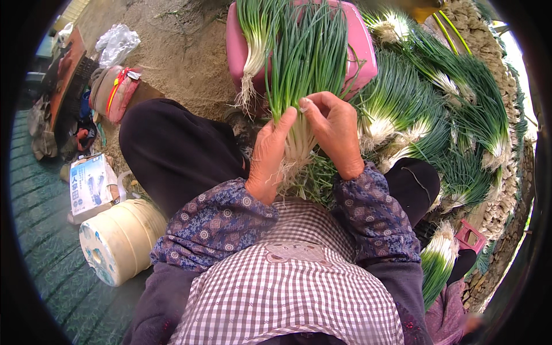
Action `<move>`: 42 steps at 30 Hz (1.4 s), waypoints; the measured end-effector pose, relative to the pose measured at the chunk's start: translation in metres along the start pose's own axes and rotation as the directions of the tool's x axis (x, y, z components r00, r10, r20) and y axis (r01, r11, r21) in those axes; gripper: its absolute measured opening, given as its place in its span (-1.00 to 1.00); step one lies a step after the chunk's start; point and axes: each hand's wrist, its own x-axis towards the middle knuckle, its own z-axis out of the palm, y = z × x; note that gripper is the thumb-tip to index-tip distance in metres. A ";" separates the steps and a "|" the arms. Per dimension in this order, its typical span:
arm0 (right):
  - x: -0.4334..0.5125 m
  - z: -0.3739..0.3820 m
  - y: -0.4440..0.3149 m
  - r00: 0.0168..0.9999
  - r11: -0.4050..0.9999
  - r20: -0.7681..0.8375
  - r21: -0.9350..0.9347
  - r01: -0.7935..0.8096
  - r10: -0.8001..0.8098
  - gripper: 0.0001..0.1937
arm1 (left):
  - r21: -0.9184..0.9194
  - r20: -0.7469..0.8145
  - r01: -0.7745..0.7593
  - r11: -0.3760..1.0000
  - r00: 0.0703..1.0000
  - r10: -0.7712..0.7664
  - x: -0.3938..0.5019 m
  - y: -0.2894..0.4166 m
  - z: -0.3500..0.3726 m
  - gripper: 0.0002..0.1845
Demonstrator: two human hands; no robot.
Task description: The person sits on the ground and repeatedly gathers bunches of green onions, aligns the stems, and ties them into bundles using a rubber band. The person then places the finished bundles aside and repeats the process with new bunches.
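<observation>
A large bunch of green onions (308,56) lies in front of me, leaves pointing away and white roots toward my apron. My left hand (271,151) grips its pale stems from the left, thumb on top. On the right side of the same stems, my right hand (334,129) has thumb and forefinger pinched together. A small pale scrap (304,105) shows at those fingertips, perhaps onion skin. Under the leaves stands a pink plastic tub (366,56), bottom apparently up. A second, smaller bunch of green onions (255,56) rests on its left part, roots hanging over the edge.
Several green onion bunches (396,99) lie on the ground to the right. Trimmed green scraps (321,179) are heaped between my knees. At left are a cream cylindrical container (129,237), a printed carton (92,185) and a plastic bag (117,43). Another person's sleeve (446,306) appears at lower right.
</observation>
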 end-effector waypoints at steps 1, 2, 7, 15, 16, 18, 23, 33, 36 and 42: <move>0.004 0.005 0.002 1.000 1.000 -0.022 -0.014 0.002 -0.002 -0.84 | 0.022 -0.002 -0.020 1.000 1.000 0.020 0.003 -0.001 0.000 -0.66; 0.007 0.007 0.004 0.998 0.999 -0.043 -0.016 0.036 -0.036 -0.83 | 0.003 0.010 -0.032 0.999 0.999 0.032 0.004 -0.002 -0.001 -0.67; 0.011 0.010 0.012 0.994 0.982 -0.061 0.169 -0.083 0.094 -0.82 | 0.013 0.020 -0.011 1.000 1.000 0.011 0.008 -0.006 -0.006 -0.67; 0.017 0.008 0.014 0.986 0.977 -0.057 0.159 -0.145 0.156 -0.77 | 0.068 -0.011 -0.029 0.997 0.999 0.030 0.001 -0.003 0.000 -0.64; 0.017 0.007 0.009 0.981 0.945 -0.050 0.281 -0.165 0.187 -0.77 | 0.059 0.010 -0.061 0.996 0.998 0.061 0.001 -0.003 0.000 -0.64; 0.007 -0.008 -0.002 0.970 0.830 0.111 0.503 -0.242 0.216 -0.78 | 0.048 -0.002 -0.052 0.997 0.999 0.052 0.001 -0.002 -0.001 -0.67; -0.067 -0.061 -0.025 0.975 0.551 0.155 0.805 -0.219 0.162 -0.85 | 0.056 0.005 -0.007 0.998 1.000 0.007 0.008 -0.004 -0.009 -0.67; -0.060 -0.051 0.033 0.970 0.964 -0.014 0.120 -0.239 0.243 -0.57 | 0.177 0.141 0.014 0.984 0.989 -0.040 -0.002 0.004 -0.006 -0.65; -0.035 -0.025 0.027 0.982 0.952 -0.011 0.249 -0.180 0.188 -0.53 | 0.151 0.144 -0.008 0.988 0.990 -0.014 -0.001 0.003 -0.001 -0.69; -0.033 -0.032 0.024 0.952 0.834 0.085 0.465 -0.298 0.293 -0.71 | 0.054 0.158 0.000 0.999 0.987 -0.009 -0.004 0.005 -0.006 -0.71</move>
